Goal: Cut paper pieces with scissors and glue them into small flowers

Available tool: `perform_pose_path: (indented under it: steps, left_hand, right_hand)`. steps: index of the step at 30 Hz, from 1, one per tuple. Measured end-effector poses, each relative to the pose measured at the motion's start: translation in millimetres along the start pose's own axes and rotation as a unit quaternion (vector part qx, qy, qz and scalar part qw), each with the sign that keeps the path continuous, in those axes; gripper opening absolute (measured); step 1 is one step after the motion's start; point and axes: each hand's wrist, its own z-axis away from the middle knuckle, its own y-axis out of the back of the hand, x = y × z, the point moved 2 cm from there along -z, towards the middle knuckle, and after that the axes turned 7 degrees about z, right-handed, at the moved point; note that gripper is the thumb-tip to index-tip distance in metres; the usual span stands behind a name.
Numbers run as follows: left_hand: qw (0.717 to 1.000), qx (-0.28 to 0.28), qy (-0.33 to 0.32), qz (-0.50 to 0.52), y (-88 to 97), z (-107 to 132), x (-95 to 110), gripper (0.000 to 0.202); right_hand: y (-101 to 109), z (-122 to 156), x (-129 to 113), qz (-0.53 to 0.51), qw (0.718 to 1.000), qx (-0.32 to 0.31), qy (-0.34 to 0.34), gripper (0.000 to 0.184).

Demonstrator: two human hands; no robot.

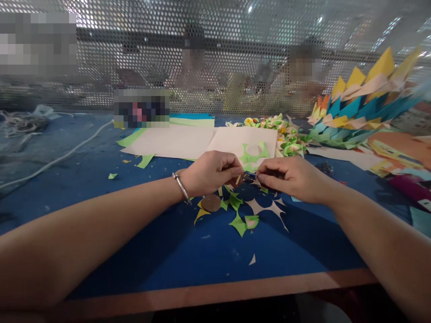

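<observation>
Bare hands meet over a blue tabletop point(141, 255) strewn with paper offcuts, seen from where I watch at a distance. The left hand point(218, 168), a silver bangle point(182, 187) at its wrist, has thumb and forefinger pinched on a thin, pale-yellow strip point(238, 180), which sticks out below the thumb tip. The right hand point(291, 179) faces it just beside, thumb and fingertips drawn close; I cannot tell whether anything is gripped there, as the small dark patch between the hands is too blurred to read.

Just beyond the fingers, a light-green paper scrap with rounded cutouts point(253, 158) shows against large white paper sheets point(168, 140); I cannot tell whether a hand touches it. Below the hands lie jagged green paper pieces point(238, 224), a spiky white paper offcut point(266, 207) and a flat brown disc point(211, 203). Behind the right hand, I see curled green-and-yellow paper rosettes point(291, 148) heaped near a tiered yellow, blue and pink paper construction point(365, 107). A perforated metal screen point(218, 85) backs the table.
</observation>
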Motion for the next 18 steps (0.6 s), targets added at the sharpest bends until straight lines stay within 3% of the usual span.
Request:
perform_pose_path:
  steps: [10, 18]
  left_hand:
    - [0.984, -0.005, 0.073, 0.165, 1.5, -3.8, -6.1, 0.016]
    - [0.978, 0.004, 0.091, 0.186, 3.1, -3.5, -8.0, 0.007]
  right_hand:
    - [0.6, 0.3, 3.6, -0.025, 0.999, 0.023, 0.001, 0.021]
    - [-0.5, -1.0, 4.3, -0.013, 1.0, 0.026, 0.007, 0.021]
